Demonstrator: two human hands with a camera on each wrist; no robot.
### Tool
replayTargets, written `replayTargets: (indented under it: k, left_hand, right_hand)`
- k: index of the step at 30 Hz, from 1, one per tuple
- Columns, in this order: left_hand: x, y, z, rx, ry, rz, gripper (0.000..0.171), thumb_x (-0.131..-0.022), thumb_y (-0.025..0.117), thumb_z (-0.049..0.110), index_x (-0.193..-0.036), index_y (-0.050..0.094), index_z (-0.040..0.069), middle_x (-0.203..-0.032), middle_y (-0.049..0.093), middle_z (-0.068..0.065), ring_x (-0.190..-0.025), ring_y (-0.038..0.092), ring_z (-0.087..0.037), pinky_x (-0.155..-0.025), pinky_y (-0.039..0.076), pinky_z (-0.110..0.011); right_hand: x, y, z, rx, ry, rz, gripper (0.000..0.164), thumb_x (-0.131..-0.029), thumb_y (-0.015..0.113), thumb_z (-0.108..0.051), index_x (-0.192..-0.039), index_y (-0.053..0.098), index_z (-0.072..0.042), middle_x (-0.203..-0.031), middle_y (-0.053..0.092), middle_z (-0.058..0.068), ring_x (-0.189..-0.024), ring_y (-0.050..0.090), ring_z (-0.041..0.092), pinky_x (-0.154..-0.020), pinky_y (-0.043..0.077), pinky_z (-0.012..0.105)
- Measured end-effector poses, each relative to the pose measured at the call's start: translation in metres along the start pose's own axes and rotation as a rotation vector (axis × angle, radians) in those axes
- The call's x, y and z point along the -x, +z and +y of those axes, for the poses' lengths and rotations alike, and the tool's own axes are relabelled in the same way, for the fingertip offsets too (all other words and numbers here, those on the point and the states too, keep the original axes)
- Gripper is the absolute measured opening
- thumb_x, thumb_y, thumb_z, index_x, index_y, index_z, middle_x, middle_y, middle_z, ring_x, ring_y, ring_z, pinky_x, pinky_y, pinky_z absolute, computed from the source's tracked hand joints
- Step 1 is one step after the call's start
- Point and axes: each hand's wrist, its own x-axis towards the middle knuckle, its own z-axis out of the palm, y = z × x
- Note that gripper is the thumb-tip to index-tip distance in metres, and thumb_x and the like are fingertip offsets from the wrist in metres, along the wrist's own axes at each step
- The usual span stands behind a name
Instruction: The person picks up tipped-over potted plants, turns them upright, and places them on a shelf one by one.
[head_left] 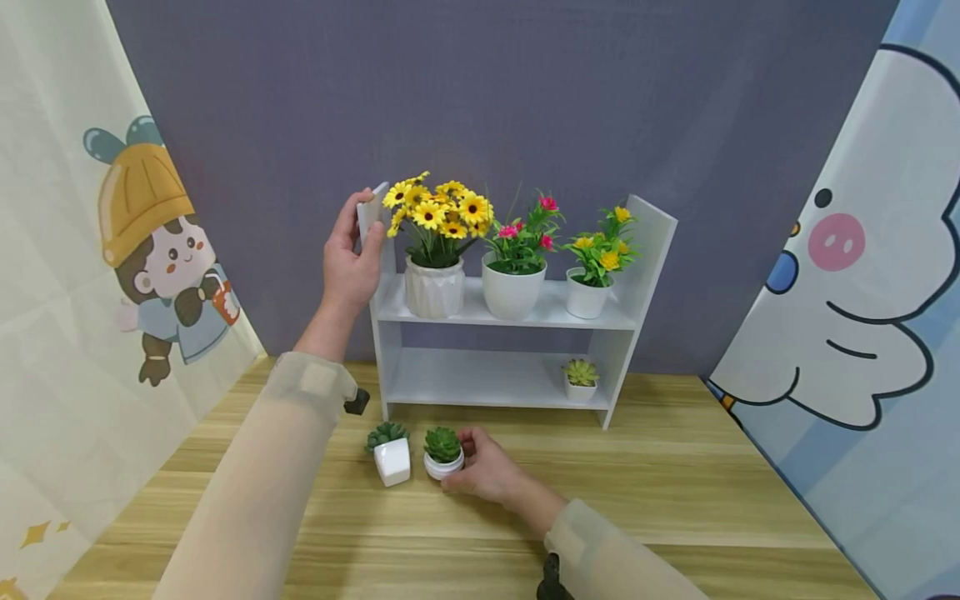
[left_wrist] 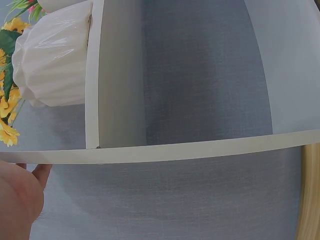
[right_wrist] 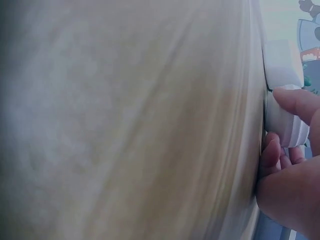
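At the upper left edge of a white two-tier shelf (head_left: 495, 312), my left hand (head_left: 352, 258) grips the side panel (left_wrist: 200, 152) between thumb and fingers. Down on the wooden table, my right hand (head_left: 491, 473) holds a small succulent in a round white pot (head_left: 444, 454), its thumb and fingers around the pot's right side. The right wrist view shows the thumb against the ribbed white pot (right_wrist: 286, 120). Just left of it, a second succulent in a square white pot (head_left: 392, 461) stands on the table, apart from both hands.
On the upper tier stand potted yellow daisies (head_left: 435, 287), a pink-flowered plant (head_left: 513, 287) and a smaller yellow-flowered plant (head_left: 588, 293). A light green succulent (head_left: 581, 379) sits at the lower tier's right end. Behind the shelf hangs a grey cloth (head_left: 525, 100); printed curtains flank the table (head_left: 675, 500).
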Motion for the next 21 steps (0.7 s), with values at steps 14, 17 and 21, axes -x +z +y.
replayTargets:
  k: [14, 17, 21]
  left_hand:
    - [0.0005, -0.0003, 0.0007, -0.018, -0.002, -0.004, 0.044, -0.114, 0.058, 0.019, -0.157, 0.055, 0.014, -0.172, 0.049, 0.0, -0.141, 0.06, -0.027, -0.099, 0.051, -0.028]
    - [0.0003, -0.0003, 0.0007, -0.018, -0.003, -0.005, 0.044, -0.114, 0.058, 0.019, -0.157, 0.055, 0.014, -0.172, 0.049, 0.001, -0.142, 0.059, -0.026, -0.1, 0.051, -0.029]
    - [0.0, -0.0002, -0.0001, -0.02, -0.009, -0.008, 0.043, -0.114, 0.058, 0.02, -0.157, 0.055, 0.015, -0.173, 0.048, 0.002, -0.143, 0.059, -0.026, -0.101, 0.051, -0.029]
  right_hand:
    - [-0.0024, 0.0007, 0.0024, -0.037, 0.003, -0.022, 0.078, -0.072, 0.088, 0.012, -0.14, 0.05, 0.006, -0.132, 0.062, 0.021, -0.107, 0.065, 0.026, -0.101, 0.058, 0.043]
    - [-0.0024, 0.0001, 0.0023, -0.028, 0.011, -0.028, 0.082, -0.073, 0.09, 0.009, -0.144, 0.049, 0.005, -0.135, 0.061, 0.021, -0.109, 0.065, 0.026, -0.1, 0.058, 0.042]
    - [-0.0014, -0.0007, 0.0013, -0.025, 0.018, -0.039, 0.084, -0.076, 0.092, 0.004, -0.148, 0.048, 0.005, -0.138, 0.061, 0.021, -0.112, 0.066, 0.026, -0.101, 0.058, 0.042]
